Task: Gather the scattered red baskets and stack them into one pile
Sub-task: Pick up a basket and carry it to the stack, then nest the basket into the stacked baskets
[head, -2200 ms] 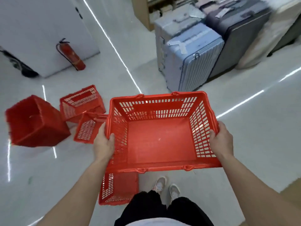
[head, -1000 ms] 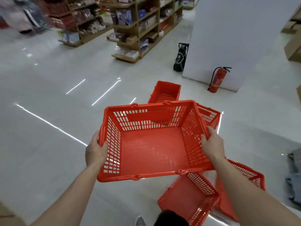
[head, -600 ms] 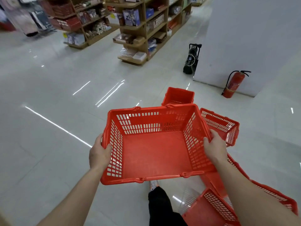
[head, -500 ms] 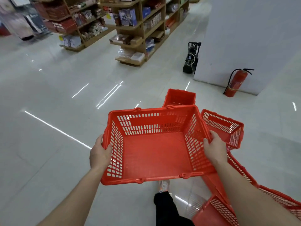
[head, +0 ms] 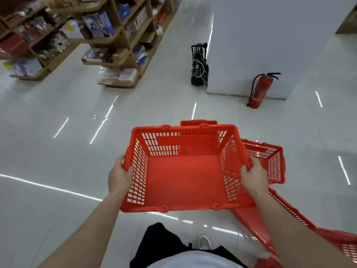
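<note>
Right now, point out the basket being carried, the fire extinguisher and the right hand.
carried basket (head: 183, 178), head view, on its solid floor.
fire extinguisher (head: 260, 90), head view, on the red cylinder.
right hand (head: 255, 176), head view, on the back of the hand.

The held basket (head: 185, 180) hangs over the floor (head: 58, 171) in front of the person, with the left hand (head: 118, 177) on its left rim and the right hand (head: 253, 176) on its right rim. A far basket (head: 199, 122) sits on the floor just behind it. A side basket (head: 270, 161) lies to its right, and a near basket (head: 289, 211) lies under the right forearm. Farther back stands a pillar (head: 270, 45), with an extinguisher (head: 259, 91) at its foot and a machine (head: 199, 64) at its left corner. Shelves (head: 119, 45) fill the far left.
</note>
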Available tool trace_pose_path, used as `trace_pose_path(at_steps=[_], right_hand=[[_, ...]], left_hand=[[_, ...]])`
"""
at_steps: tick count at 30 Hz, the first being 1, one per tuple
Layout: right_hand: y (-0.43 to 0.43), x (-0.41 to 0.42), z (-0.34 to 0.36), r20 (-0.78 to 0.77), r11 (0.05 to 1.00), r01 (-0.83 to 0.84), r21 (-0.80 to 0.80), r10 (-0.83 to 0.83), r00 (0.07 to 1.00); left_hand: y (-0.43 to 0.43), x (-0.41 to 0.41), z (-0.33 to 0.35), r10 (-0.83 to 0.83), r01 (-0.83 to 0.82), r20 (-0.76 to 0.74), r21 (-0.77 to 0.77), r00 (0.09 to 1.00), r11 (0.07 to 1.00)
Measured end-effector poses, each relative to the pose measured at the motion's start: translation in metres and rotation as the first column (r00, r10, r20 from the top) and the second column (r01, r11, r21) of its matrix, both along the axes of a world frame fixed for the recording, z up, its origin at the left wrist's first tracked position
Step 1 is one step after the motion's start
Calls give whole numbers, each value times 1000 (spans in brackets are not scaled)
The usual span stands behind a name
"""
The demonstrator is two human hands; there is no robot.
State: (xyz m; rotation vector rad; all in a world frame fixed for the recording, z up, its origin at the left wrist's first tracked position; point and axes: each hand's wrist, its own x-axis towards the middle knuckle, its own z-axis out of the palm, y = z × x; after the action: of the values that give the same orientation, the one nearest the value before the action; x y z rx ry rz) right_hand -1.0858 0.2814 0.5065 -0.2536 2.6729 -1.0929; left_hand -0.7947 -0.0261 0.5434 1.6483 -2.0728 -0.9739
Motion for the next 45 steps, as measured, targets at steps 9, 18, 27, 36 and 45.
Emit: trace_pose_path(at_steps=[9, 18, 27, 36, 45], right_hand=[[-99, -33, -63, 58, 904, 426, 42, -428, 902], [-217, -5, -157, 109, 511, 858, 48, -857, 504], [-289, -16, -247, 149, 270, 962, 30, -953, 262], [-355, 13, -289, 261, 251, 963, 99, -940, 218], [-368, 27, -309, 409, 256, 940, 225, -901, 147]], left_hand=[[-192, -203, -62, -425, 425, 96, 22, 900, 905], [-300, -411, -154, -791, 806, 230, 41, 567, 590], [-300, -543, -254, -900, 923, 221, -9, 376, 384], [-297, -580, -315, -906, 913, 118, -60, 407, 402], [-302, -576, -349, -943, 964, 219, 34, 249, 263]])
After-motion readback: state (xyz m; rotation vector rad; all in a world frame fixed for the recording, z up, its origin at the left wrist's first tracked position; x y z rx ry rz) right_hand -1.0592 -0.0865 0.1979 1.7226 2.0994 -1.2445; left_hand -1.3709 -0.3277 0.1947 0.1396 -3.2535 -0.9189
